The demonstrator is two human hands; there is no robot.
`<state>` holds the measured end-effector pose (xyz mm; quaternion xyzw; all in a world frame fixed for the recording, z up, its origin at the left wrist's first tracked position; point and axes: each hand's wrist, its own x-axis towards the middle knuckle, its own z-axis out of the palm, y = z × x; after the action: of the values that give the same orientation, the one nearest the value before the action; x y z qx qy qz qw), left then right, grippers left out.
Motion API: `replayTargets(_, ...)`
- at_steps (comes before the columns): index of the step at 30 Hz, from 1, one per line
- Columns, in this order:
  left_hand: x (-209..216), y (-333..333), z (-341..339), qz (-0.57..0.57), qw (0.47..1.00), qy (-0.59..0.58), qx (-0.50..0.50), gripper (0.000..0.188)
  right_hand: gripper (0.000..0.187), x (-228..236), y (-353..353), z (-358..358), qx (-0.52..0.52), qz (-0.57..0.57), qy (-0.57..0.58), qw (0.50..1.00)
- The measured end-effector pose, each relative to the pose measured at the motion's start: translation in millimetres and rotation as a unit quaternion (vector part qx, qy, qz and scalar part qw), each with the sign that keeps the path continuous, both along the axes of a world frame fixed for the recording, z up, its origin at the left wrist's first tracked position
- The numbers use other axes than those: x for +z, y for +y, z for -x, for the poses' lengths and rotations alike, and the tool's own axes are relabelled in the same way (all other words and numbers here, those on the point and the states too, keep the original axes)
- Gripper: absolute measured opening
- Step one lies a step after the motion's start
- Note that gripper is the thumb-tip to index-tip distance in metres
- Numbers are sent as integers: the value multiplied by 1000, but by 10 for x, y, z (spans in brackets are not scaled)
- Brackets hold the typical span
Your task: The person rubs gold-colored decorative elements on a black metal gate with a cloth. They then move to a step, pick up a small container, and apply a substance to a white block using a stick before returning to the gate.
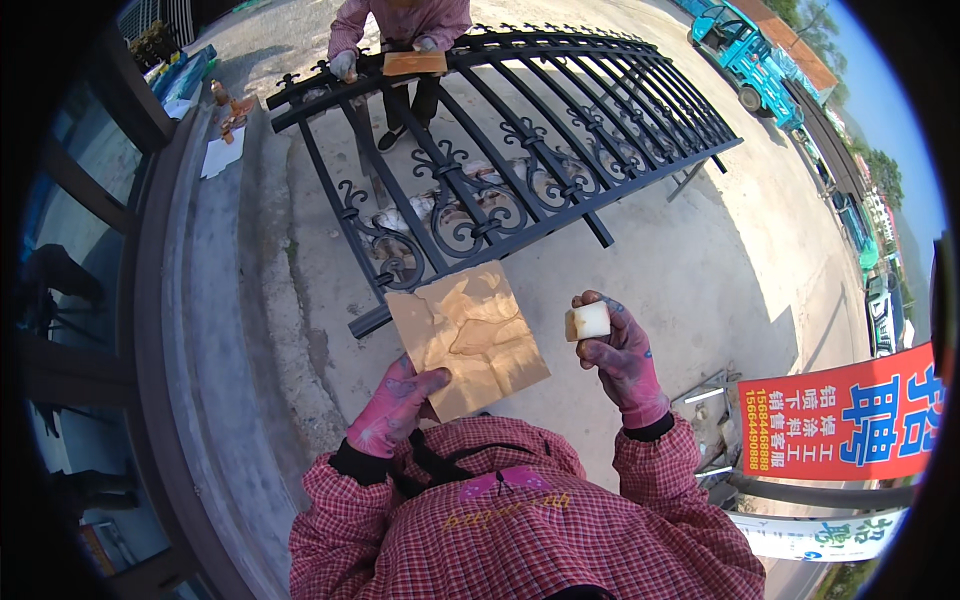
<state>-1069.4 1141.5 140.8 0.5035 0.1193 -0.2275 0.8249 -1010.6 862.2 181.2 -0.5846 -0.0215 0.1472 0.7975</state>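
Note:
My left hand (393, 408), in a stained pink glove, grips a flat tan board (478, 335) by its lower left edge, thumb on top. Glossy golden-brown smears cover the board's upper face. In my right hand (628, 368), also in a stained pink glove, a small white sponge block (594, 320) is pinched between thumb and fingers; its left end is stained brown. The sponge is held to the right of the board, apart from it. Just beyond my hands lies a black metal fence panel (660, 178) with scrolls and pointed tips, raised off the ground.
Across the panel a person in a checked top (400, 18) holds a similar tan board (414, 63). Concrete steps (215, 270) and glass doors run along the left. A red banner (840, 415) stands at the right. A turquoise three-wheeled truck (750, 60) is parked far right.

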Motion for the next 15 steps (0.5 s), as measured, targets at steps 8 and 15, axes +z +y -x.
replayTargets(8,-48,73,-54,74,997,-28,13,51,39,-8,72,-95,-25,123,-91,988)
replayTargets(15,-117,111,-80,74,996,-57,-9,54,36,164,223,-270,17,329,-255,909)
